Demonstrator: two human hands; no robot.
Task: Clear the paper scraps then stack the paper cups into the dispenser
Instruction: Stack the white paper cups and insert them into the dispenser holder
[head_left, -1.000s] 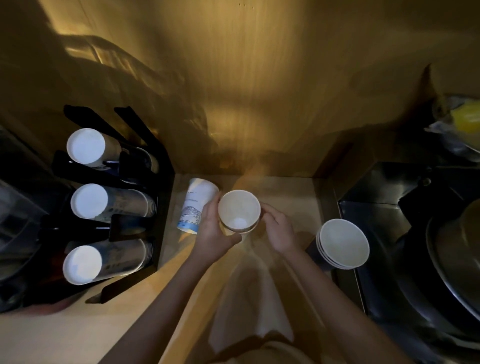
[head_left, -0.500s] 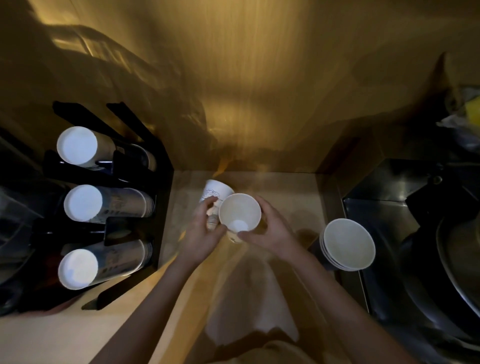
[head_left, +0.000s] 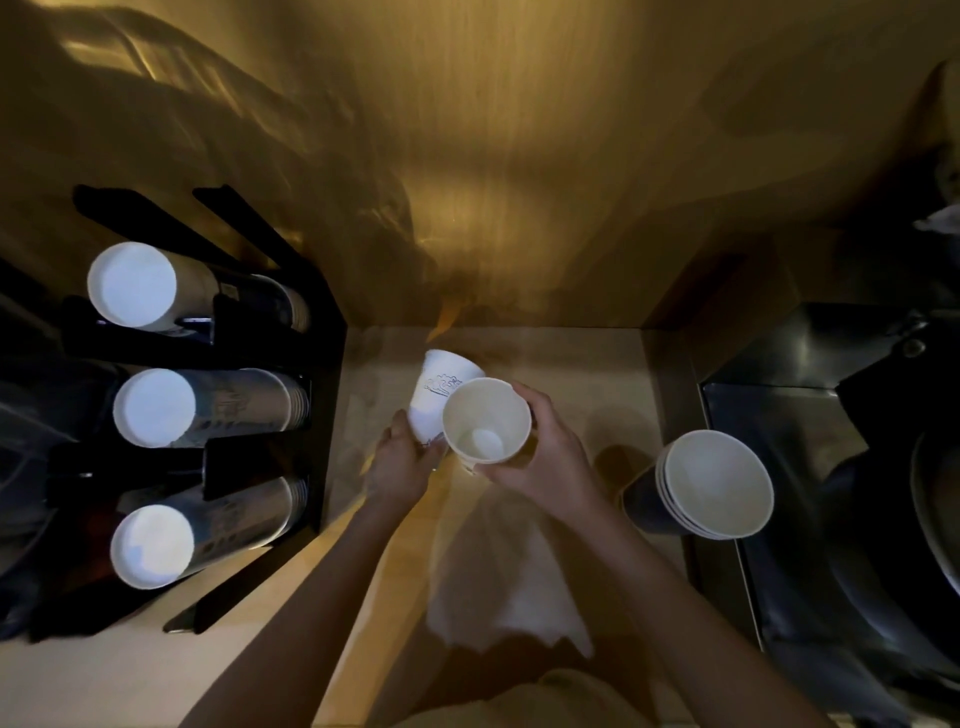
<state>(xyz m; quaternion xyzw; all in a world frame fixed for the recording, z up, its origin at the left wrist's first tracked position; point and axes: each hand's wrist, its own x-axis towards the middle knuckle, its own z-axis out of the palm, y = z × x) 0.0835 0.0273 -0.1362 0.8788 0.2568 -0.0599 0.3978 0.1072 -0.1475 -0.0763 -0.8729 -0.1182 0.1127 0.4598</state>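
Two cups over a dim wooden counter

Our left hand wraps a printed cup, our right hand grips an open cup; the black dispenser stands left against amber-lit walls.

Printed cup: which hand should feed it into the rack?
Left, probably. The left hand already holds the printed cup nearest the dispenser; the right hand holds the upright cup.

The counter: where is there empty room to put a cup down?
Bare counter lies behind the hands, along the wall, and between the right hand and the stack of bowls. Another bare strip runs between the black dispenser and the left hand. The middle is crowded with both hands, two cups and a white paper.
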